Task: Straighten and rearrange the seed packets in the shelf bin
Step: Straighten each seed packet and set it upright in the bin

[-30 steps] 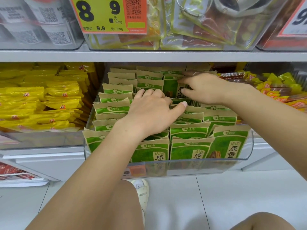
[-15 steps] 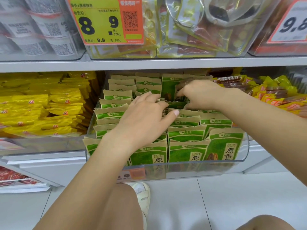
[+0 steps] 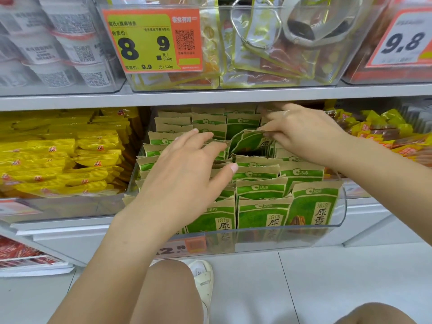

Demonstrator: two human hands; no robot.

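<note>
Your view takes in a grey store shelf [image 3: 210, 98] with snack bins above and below it, and pale floor tiles [image 3: 304, 288] beneath. Under the shelf, a clear plastic shelf bin [image 3: 261, 239] sits at centre, its curved front wall facing you, packed with rows of green-and-kraft seed packets [image 3: 259, 190] standing mostly upright, front faces toward you. To its left lies a bin of yellow snack packets [image 3: 70, 160]; to its right, a heap of yellow, green and red wrapped sweets [image 3: 383, 129]. Above, a clear bin of transparent pouches carries an orange-and-yellow price tag [image 3: 152, 40] reading 8.9, with white lidded cups [image 3: 58, 43] to the left and a second tag [image 3: 404, 40] reading 9.8 at the far right. Your left hand [image 3: 187, 169] reaches over the middle rows, fingers spread and nearly straight, their tips resting on packet tops, gripping nothing. Your right hand [image 3: 301, 134] is deeper in the bin, near the back right, its curled fingers and thumb pinching the top edge of a tilted seed packet [image 3: 250, 142], which leans out of line with its neighbours. A smaller tag [image 3: 180, 247] reading 12.8 shows through the bin's front. One white shoe [image 3: 203, 279] rests on the tiles below, between your knees.
</note>
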